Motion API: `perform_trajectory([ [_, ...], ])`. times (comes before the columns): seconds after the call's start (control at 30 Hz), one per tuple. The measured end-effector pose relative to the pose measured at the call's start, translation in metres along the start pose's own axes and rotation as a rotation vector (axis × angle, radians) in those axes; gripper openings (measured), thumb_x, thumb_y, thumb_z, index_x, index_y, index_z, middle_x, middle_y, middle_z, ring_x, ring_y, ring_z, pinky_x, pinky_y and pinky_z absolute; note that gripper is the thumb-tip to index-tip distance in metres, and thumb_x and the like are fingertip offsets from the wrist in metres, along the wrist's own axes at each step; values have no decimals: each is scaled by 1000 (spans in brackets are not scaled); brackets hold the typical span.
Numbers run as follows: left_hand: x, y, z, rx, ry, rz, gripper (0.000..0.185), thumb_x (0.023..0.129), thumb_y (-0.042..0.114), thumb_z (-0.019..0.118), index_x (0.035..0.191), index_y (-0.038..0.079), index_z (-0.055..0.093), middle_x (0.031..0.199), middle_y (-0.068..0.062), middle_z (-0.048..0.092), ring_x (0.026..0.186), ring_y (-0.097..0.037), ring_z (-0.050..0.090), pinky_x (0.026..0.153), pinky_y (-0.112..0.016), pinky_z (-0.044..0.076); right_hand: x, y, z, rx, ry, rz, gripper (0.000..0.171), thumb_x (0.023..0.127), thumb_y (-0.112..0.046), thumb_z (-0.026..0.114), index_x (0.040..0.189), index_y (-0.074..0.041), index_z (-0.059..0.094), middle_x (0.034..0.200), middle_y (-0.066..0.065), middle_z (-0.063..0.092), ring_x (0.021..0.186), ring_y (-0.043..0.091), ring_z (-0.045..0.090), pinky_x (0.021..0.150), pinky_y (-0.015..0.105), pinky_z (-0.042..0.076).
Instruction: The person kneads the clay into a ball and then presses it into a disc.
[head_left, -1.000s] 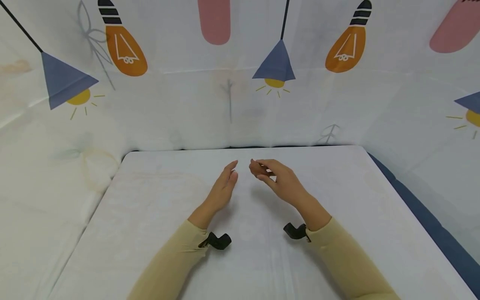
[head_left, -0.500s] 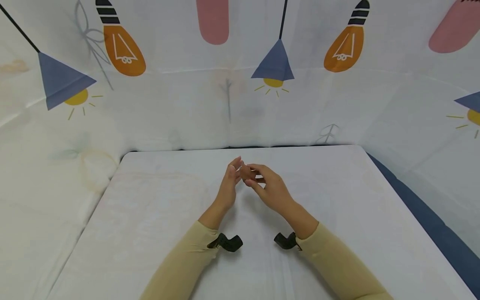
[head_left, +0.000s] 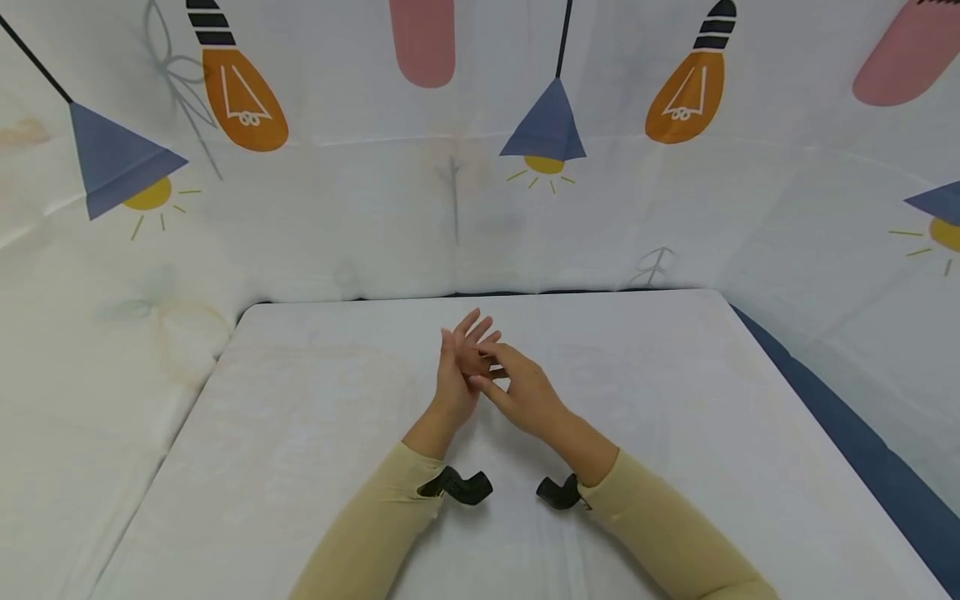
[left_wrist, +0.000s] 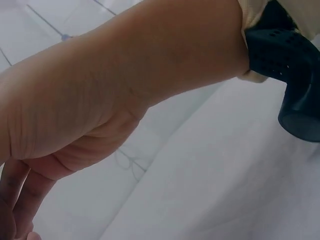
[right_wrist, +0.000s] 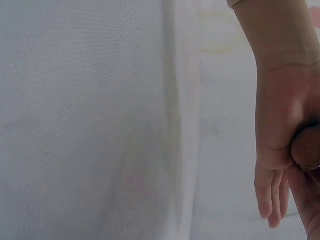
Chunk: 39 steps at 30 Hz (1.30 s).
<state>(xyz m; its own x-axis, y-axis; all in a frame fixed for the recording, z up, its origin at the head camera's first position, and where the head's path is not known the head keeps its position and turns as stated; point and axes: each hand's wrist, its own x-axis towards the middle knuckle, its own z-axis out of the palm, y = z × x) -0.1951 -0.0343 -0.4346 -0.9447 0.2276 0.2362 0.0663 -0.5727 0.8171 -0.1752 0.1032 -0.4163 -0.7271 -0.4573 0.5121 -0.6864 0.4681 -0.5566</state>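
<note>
1. Near the middle of the head view, just above the centre of the white table (head_left: pixel 300 467), the left hand (head_left: pixel 456 375) and right hand (head_left: pixel 517 392) meet, touching each other.
2. The left hand stands on edge with its fingers (head_left: pixel 474 325) straight and slightly fanned, pointing toward the upper part of the frame; it holds nothing.
3. The right hand comes in from the lower right, its fingers (head_left: pixel 491 360) laid against the left palm and fingers. Whether they press flat or pinch a finger cannot be told from this view.
4. In the right wrist view, the right hand (right_wrist: pixel 285 130) fills the right edge, its fingers hanging loosely, with a fingertip of the other hand against it at the far right.
5. In the left wrist view, the left hand (left_wrist: pixel 90 105) crosses the upper left, palm side showing, fingers running off the lower left corner.
6. Both forearms wear beige sleeves (head_left: pixel 375 533), each with a black wrist mount (head_left: pixel 461 485) at the cuff, low in the centre of the frame.
7. Behind the table, across the top of the frame, hangs a white backdrop (head_left: pixel 360 225) printed with orange bulbs, blue lamps and pink shapes.
8. At the right edge a dark blue strip (head_left: pixel 862 450) runs along the table's side.
</note>
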Motion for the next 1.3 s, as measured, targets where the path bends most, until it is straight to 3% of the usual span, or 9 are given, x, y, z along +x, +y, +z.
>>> perform_trajectory([
  [0.23,-2,-2,-1,-71,21,-16,95,95,78,19,160,9,13,162,-15,24,146,-38,26,93,-30,44,2,-1,2,-59,-19,-9,46,93,-17,74,133,-5,57,117,8,65,100,22,61,80,36,53],
  [0.37,-4,0,0,-138,-2,-6,93,97,75,17,159,6,12,159,-12,32,143,-32,35,104,-29,40,5,-1,0,-54,3,-52,43,98,-30,67,132,-5,60,119,6,65,104,25,56,87,41,48],
  [0.53,-5,2,3,-254,-58,3,89,99,72,16,158,5,14,140,4,57,118,-10,61,106,-29,41,12,-1,-1,-1,163,-73,54,106,-49,42,125,-3,64,125,10,65,117,31,54,99,50,42],
  [0.7,-6,2,5,-329,-95,-6,84,101,68,12,157,6,18,133,5,63,117,-12,62,105,-30,42,22,0,0,53,365,-17,58,108,-50,34,126,-3,64,134,14,60,125,32,48,100,52,38],
  [0.9,-7,0,7,-265,-90,7,83,102,66,12,157,3,13,141,0,54,126,-18,54,109,-32,36,36,-4,1,159,484,133,62,107,-55,29,142,-8,50,154,6,39,141,26,29,106,53,33],
  [1.0,-6,-3,8,-195,-80,7,88,99,71,20,157,5,16,143,4,51,112,-10,58,75,-17,45,42,-5,5,216,476,223,69,104,-62,27,150,-12,40,161,4,26,146,24,20,107,56,31],
  [1.1,-6,-8,10,-119,-74,10,93,94,77,28,156,8,22,140,10,53,88,-2,60,49,-15,32,45,-5,11,248,433,301,80,99,-72,24,156,-16,28,165,4,15,150,25,12,110,61,27],
  [1.23,-7,-13,13,-30,-38,24,97,89,82,32,156,11,25,136,16,56,66,-1,52,48,-17,34,44,-3,18,278,344,365,93,92,-81,19,162,-20,13,167,4,7,151,28,5,112,67,19],
  [1.3,-7,-13,14,8,2,34,102,87,84,33,157,10,24,140,14,54,73,0,55,55,-17,39,43,-2,21,303,304,378,96,90,-84,18,162,-21,8,167,4,5,151,29,4,112,69,16],
])
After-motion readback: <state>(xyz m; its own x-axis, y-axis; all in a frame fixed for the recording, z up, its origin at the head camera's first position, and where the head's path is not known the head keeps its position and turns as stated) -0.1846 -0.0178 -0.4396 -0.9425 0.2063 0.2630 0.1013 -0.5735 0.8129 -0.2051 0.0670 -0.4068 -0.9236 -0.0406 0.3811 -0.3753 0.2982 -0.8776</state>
